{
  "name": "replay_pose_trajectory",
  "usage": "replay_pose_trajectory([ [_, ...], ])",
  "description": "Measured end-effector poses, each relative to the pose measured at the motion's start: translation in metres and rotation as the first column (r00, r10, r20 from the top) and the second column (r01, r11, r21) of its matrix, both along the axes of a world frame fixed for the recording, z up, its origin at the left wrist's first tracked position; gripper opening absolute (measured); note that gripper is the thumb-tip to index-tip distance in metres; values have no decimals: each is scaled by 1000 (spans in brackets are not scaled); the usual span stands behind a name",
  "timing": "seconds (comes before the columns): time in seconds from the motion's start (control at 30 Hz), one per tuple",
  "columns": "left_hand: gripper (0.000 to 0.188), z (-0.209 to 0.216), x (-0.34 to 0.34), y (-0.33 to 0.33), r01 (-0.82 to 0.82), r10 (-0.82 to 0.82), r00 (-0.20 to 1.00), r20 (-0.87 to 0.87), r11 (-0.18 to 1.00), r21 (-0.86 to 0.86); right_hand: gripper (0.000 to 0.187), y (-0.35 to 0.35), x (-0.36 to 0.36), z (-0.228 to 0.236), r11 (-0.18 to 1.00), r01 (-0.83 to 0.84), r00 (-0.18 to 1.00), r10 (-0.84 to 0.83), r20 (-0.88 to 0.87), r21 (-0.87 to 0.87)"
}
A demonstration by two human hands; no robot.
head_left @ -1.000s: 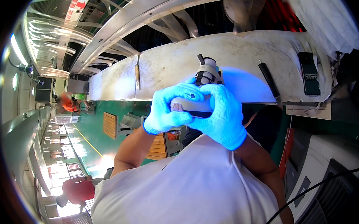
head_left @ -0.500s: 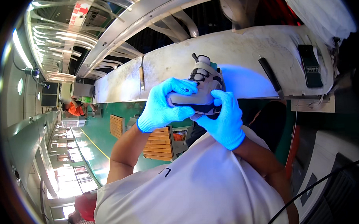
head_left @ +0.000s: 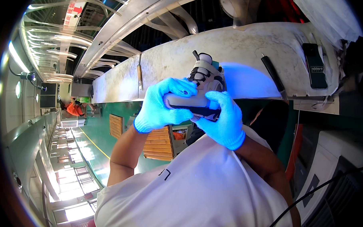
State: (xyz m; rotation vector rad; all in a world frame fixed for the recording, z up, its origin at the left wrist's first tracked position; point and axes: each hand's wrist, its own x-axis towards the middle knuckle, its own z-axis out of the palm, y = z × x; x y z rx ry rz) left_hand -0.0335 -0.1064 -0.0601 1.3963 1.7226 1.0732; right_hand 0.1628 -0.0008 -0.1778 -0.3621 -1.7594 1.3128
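A light grey and black sneaker (head_left: 206,78) is held between my two gloved hands at the front edge of the bench, lit by bluish light. My left hand (head_left: 161,104) closes round the toe end, fingers on the upper and thumb low along the sole. On the other side of the shoe, my right hand (head_left: 225,119) grips the sole side, its thumb and fingers pressed on the shoe. Both gloves look bright blue-white. Laces, a strap and a tongue loop show at the far end of the shoe. The underside is hidden.
On the pale worn bench (head_left: 167,60) lie a dark-handled pointed tool (head_left: 273,74), a dark phone (head_left: 314,67) at the right, and a wooden-handled tool (head_left: 139,75) at the left. A wooden-slat surface (head_left: 158,143) stands below. Another person in orange (head_left: 74,109) is far left.
My right fingers have shifted left over the sneaker's upper. The shoe and both hands sit slightly further left in the picture, as does much of the scene.
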Motion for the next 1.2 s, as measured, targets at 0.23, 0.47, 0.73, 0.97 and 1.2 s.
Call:
replay_pose_trajectory([
  [0.23,47,-2,-15,0,12,-12,998,55,1000,15,78,7,-13,1,999,11,1000,-12,22,50],
  [0.47,46,-10,-36,-2,38,-41,993,109,999,35,81,10,-28,-3,998,-25,995,20,102,56],
  [0.73,53,22,-21,12,-27,-19,949,-314,990,-141,78,22,-41,-6,990,-133,984,125,126,57],
  [0.97,52,25,-25,25,-47,4,956,-293,989,-142,90,14,-32,-10,1000,-26,997,27,75,-13],
  [1.2,48,26,-33,32,41,-88,930,-356,989,-139,86,8,-17,-31,991,-88,993,94,67,-98],
])
